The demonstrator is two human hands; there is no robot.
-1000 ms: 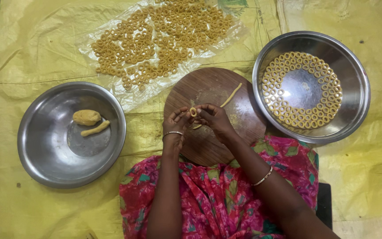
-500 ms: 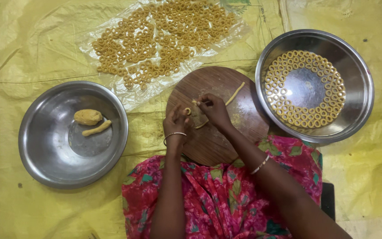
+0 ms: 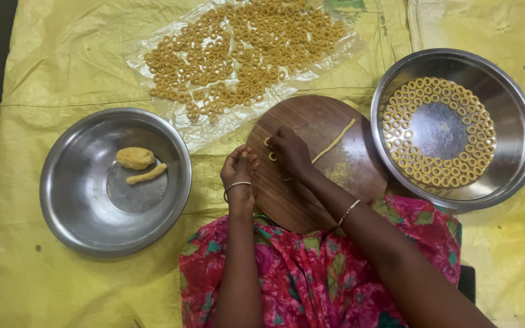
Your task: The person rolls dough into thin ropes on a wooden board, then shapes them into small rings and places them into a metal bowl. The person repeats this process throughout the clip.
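Observation:
My right hand point(image 3: 291, 153) rests on a round wooden board point(image 3: 341, 176), its fingertips pinching a small dough ring point(image 3: 272, 156) at the board's left side. A thin rope of yellow dough point(image 3: 334, 141) lies on the board just right of that hand. My left hand point(image 3: 239, 172) hovers at the board's left edge, fingers loosely curled and apart, with nothing seen in it. Both wrists wear thin bangles.
A steel bowl point(image 3: 521, 121) at the right holds several dough rings in circles. A steel bowl point(image 3: 74, 206) at the left holds a dough lump point(image 3: 135, 158) and a short dough roll point(image 3: 147, 174). A clear plastic sheet point(image 3: 147, 64) with several rings lies beyond, on yellow sheeting point(image 3: 44, 91).
Both hands were together shaping a dough ring over the board. Now the right hand has carried it down onto the board and the left hand has drawn back to the left.

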